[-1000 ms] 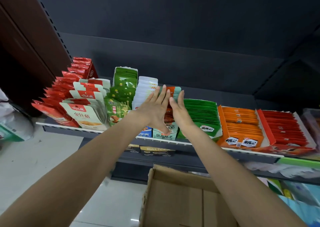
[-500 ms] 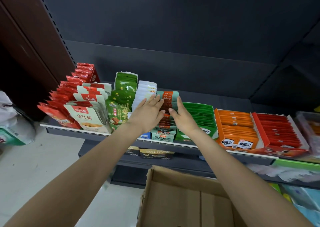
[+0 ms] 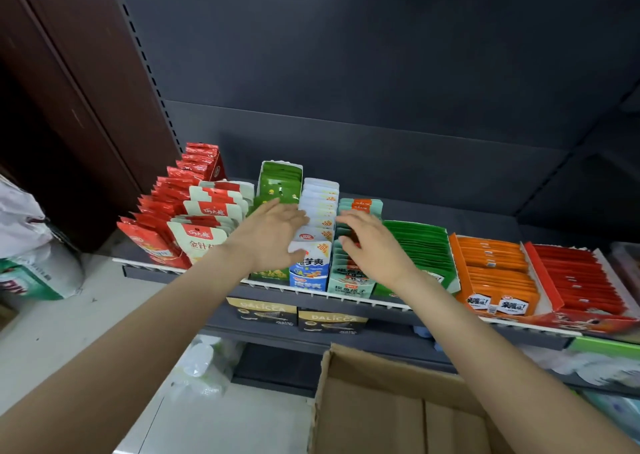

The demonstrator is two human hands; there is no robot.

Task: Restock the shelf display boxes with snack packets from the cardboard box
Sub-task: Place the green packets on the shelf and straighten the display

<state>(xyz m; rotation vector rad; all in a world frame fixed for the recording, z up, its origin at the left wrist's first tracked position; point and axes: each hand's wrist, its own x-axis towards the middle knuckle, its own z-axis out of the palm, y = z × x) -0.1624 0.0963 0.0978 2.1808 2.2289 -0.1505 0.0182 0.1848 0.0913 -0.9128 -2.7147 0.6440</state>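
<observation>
A shelf (image 3: 346, 299) carries a row of display boxes full of snack packets. My left hand (image 3: 273, 233) lies flat with straight fingers against the left side of the white and blue packet row (image 3: 320, 211). My right hand (image 3: 372, 242) rests with relaxed fingers on the teal and orange packets (image 3: 360, 207) just right of that row. Neither hand holds a packet. The open cardboard box (image 3: 391, 408) sits below the shelf at the bottom; the part of its inside that shows is bare.
Red packets (image 3: 166, 218) and white and red packets (image 3: 207, 225) stand at the left, green packets (image 3: 280, 183) behind my left hand. Green (image 3: 422, 245), orange (image 3: 495, 270) and red (image 3: 581, 280) boxes fill the right. DALICCA boxes (image 3: 298, 313) sit on the lower shelf. A white sack (image 3: 31, 242) stands on the floor.
Both hands have slid apart and lower along the packets: the left went to the white row's left side, the right onto the teal packets. The view has dropped a little.
</observation>
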